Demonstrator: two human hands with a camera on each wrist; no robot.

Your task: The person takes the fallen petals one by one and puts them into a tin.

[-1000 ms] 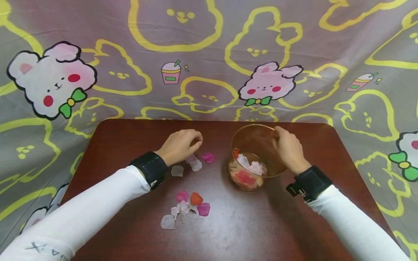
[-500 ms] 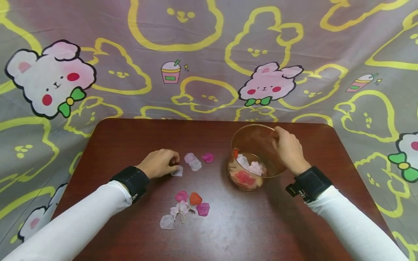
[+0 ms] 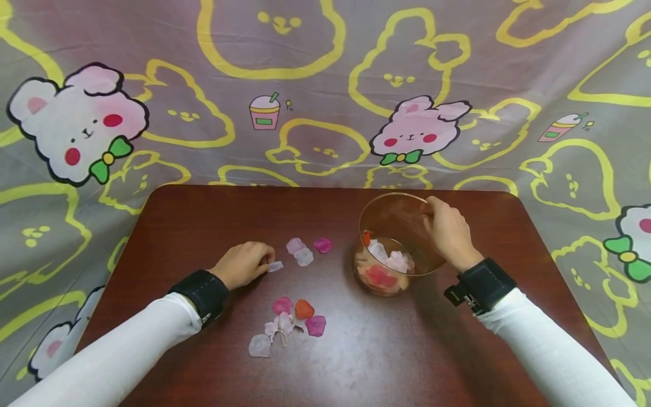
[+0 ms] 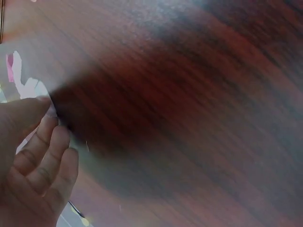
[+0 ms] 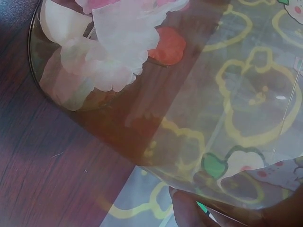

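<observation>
Between thumb and fingertips, my left hand pinches a whitish petal low over the tabletop. Just to its right lie a pair of overlapping pale petals and a magenta petal. My right hand grips the rim of a clear amber-tinted glass bowl, which leans toward the near side. Inside the bowl are white, pink and red petals. The right wrist view shows an orange-red petal through the glass.
Nearer the front of the dark wooden table lies a loose group: magenta petals, an orange petal, a pale flower and a white petal. A patterned cloth hangs behind the table.
My left hand has moved left and nearer, away from the overlapping pale petals, and has taken hold of the single whitish petal. My right hand and the bowl stay in place.
</observation>
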